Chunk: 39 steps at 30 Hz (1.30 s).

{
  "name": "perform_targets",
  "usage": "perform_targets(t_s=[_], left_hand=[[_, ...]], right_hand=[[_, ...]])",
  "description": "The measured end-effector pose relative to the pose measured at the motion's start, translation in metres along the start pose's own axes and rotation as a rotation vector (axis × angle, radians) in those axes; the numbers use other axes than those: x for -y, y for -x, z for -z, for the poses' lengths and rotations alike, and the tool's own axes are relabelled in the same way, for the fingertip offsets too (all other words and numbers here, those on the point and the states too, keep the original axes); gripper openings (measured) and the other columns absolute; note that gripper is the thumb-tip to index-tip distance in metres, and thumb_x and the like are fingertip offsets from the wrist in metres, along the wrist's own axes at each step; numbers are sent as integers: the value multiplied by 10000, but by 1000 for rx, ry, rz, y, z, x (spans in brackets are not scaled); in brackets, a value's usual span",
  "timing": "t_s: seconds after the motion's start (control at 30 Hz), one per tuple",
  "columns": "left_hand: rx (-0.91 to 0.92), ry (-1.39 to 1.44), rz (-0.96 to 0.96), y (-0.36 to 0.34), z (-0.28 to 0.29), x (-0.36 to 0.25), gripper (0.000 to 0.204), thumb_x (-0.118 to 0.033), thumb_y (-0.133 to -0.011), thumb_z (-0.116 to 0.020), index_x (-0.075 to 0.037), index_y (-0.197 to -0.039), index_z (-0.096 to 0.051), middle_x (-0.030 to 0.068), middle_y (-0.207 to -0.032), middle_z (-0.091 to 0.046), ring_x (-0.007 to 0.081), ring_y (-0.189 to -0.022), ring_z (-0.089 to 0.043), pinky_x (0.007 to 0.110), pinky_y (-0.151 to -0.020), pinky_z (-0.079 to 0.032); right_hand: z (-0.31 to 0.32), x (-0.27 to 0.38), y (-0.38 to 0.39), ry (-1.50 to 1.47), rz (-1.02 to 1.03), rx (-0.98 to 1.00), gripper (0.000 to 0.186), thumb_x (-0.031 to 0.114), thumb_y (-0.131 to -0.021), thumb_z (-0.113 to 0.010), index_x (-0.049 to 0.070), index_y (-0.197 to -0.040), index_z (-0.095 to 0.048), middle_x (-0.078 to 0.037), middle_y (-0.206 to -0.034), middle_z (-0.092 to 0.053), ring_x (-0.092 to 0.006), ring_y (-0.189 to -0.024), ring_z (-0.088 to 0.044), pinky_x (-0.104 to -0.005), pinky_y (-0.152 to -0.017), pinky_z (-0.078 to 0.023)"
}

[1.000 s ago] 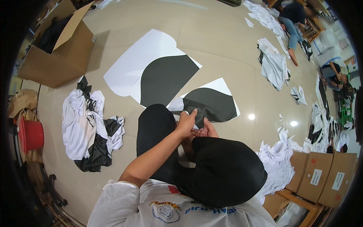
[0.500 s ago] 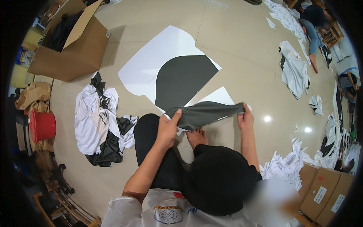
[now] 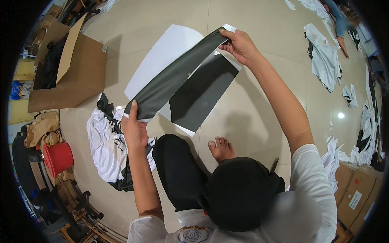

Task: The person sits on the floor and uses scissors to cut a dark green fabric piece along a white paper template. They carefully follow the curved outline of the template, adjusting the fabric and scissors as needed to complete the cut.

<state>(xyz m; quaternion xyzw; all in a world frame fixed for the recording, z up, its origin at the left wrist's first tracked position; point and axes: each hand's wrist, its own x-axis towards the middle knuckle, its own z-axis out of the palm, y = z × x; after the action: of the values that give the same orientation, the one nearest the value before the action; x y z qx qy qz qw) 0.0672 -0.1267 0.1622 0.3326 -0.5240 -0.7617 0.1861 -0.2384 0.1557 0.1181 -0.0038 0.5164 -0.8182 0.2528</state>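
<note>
My left hand (image 3: 135, 128) grips one end of a long dark grey fabric piece (image 3: 170, 77) with white edging, its thumb on top. My right hand (image 3: 239, 46) holds the other end, up and to the right, so the piece stretches diagonally in the air. Beneath it, partly covered, lies a larger cut panel of white (image 3: 164, 48) and dark grey (image 3: 202, 89) on the tiled floor. My bare foot (image 3: 221, 150) rests on the floor below the panel, between my black-clad legs.
A pile of white and black fabric (image 3: 107, 146) lies left, near an open cardboard box (image 3: 73, 97) and red bucket (image 3: 58, 160). Fabric pieces (image 3: 322, 60) are strewn along the right, with cartons (image 3: 352, 196) lower right. Another person's bare leg (image 3: 340, 44) shows at upper right.
Both hands have moved apart and forward, my right hand much farther up, lifting the smaller piece off the floor and stretching it across the larger panel.
</note>
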Motion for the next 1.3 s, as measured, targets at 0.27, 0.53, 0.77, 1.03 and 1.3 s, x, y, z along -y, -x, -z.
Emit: perform_targets(t_s=[0.27, 0.53, 0.77, 1.03, 1.3], left_hand=[[70, -267, 357, -15, 13, 65, 324, -220, -1055, -750, 12, -1258, -650, 112, -1121, -767, 205, -972, -772, 399, -864, -655], [305, -615, 817, -82, 55, 156, 361, -248, -1009, -816, 10, -1168, -619, 98, -963, -720, 214, -859, -750, 374, -845, -664], [152, -761, 634, -83, 67, 157, 418, -427, -1020, -779, -22, -1073, -688, 58, -875, -693, 160, -775, -708, 302, -698, -603], [151, -963, 311, -97, 68, 177, 419, -393, -947, -858, -22, -903, -668, 41, -802, -684, 132, -719, -646, 313, -648, -536], [209, -1368, -160, -148, -55, 214, 398, -327, -945, -794, -69, -1234, -704, 174, -1113, -787, 403, -1081, -742, 499, -912, -577]], right_hand=[[54, -60, -6, 252, -202, -72, 292, 177, -1063, -699, -73, -1206, -654, -116, -1046, -723, -179, -805, -714, -315, -676, -649], [119, -130, -23, 724, -309, -134, 258, 173, -993, -775, -67, -1086, -757, -128, -847, -750, -150, -593, -705, -299, -515, -590], [132, -124, -30, 1409, 48, -111, 318, 368, -904, -846, 83, -1041, -811, -124, -998, -817, -340, -980, -770, -452, -861, -599], [149, -125, 1, 1529, 122, -193, 402, 466, -909, -841, 77, -1004, -800, -152, -946, -797, -364, -926, -762, -481, -802, -585], [210, -141, 152, 1392, -12, -591, 362, 403, -945, -824, 44, -959, -777, -162, -803, -753, -371, -764, -731, -460, -710, -562]])
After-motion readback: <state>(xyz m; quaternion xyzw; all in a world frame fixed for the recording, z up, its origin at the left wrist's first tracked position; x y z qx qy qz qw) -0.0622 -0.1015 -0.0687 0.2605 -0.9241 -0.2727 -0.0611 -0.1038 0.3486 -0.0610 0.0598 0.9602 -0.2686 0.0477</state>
